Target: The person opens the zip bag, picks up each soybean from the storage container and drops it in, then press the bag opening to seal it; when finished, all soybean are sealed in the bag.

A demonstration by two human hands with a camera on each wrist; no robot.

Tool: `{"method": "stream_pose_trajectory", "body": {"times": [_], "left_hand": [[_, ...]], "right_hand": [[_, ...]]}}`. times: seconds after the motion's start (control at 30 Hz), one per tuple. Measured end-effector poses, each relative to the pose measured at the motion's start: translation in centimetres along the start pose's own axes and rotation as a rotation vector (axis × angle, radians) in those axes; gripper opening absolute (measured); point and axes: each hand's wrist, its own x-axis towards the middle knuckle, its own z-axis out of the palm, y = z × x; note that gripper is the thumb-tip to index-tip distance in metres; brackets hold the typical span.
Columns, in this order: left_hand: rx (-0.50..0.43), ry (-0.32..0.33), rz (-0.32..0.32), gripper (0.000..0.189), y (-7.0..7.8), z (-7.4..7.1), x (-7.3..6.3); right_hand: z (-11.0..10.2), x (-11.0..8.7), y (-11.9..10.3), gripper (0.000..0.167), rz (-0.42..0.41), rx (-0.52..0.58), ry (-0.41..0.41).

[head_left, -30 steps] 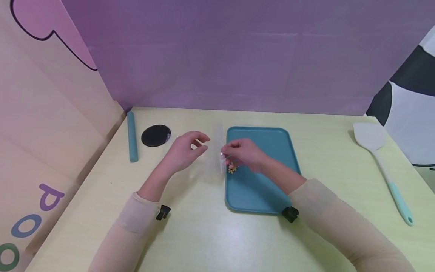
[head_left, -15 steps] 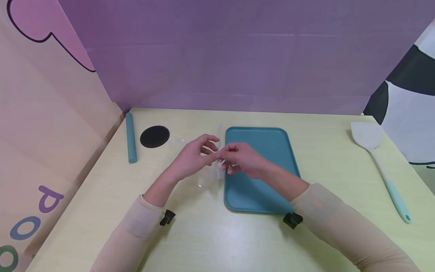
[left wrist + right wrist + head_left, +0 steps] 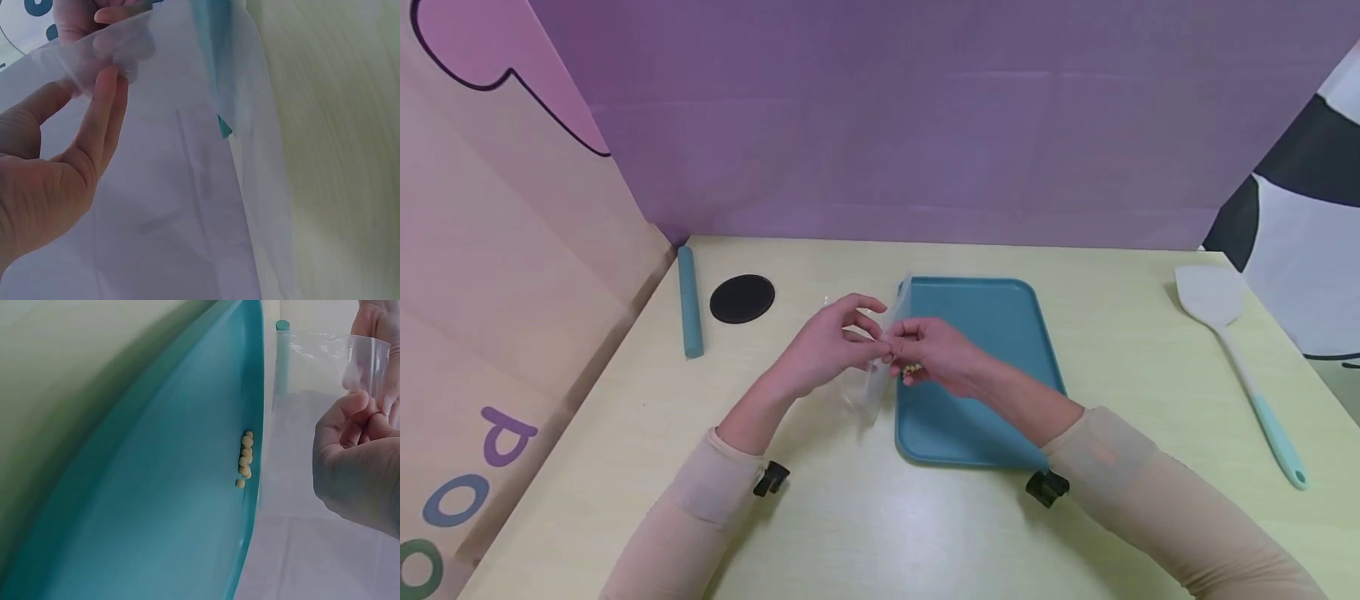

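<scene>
A clear plastic bag (image 3: 874, 390) hangs between my two hands, beside the left edge of the blue-green tray (image 3: 977, 425). My right hand (image 3: 946, 357) pinches the bag's edge between thumb and fingers. Opposite it, my left hand (image 3: 823, 354) has thumb and fingertips on the same edge, pinching the film. The left wrist view shows the fingers (image 3: 94, 122) against the see-through plastic (image 3: 181, 81). Several round pale yellow beans (image 3: 245, 456) lie in a small cluster along the tray's rim, below my right hand; the head view shows only part of them.
A black round disc (image 3: 742, 298) and a blue-green stick (image 3: 690, 302) lie at the table's back left. On the right lies a spatula (image 3: 1240, 358) with a pale blade and mint handle. A purple backdrop (image 3: 925, 125) stands behind the table (image 3: 820, 533).
My left hand has moved right to meet my right hand at the bag's edge and now pinches it. The bag has shifted and tilted between them.
</scene>
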Motion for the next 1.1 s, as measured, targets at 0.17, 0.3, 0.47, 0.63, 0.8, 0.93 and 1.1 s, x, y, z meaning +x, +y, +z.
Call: {"method": "stream_pose_trajectory", "body": {"times": [0.17,0.3,0.47,0.63,0.8,0.93,1.1], "left_hand": [[-0.022,0.013,-0.034,0.045,0.08,-0.05,0.09],[-0.031,0.033,-0.038,0.043,0.02,-0.01,0.03],[0.006,0.033,-0.013,0.031,-0.1,0.04,-0.09],[0.07,0.031,-0.019,0.02,-0.12,0.03,-0.05],[0.113,0.054,-0.032,0.021,-0.24,-0.02,0.08],[0.125,0.066,-0.038,0.019,-0.27,-0.01,0.19],[0.066,0.043,-0.068,0.02,0.02,-0.05,0.23]], "right_hand": [[-0.08,-0.01,0.04,0.016,-0.008,-0.028,-0.002],[0.01,0.02,0.11,0.016,-0.015,-0.04,-0.014],[0.14,0.16,0.31,0.017,-0.036,-0.038,-0.036],[0.21,0.21,0.41,0.018,-0.052,-0.023,-0.037],[0.23,0.3,0.52,0.02,-0.059,-0.008,-0.034],[0.3,0.36,0.62,0.02,-0.074,-0.004,-0.043],[0.41,0.35,0.57,0.02,-0.094,0.014,-0.067]]}}
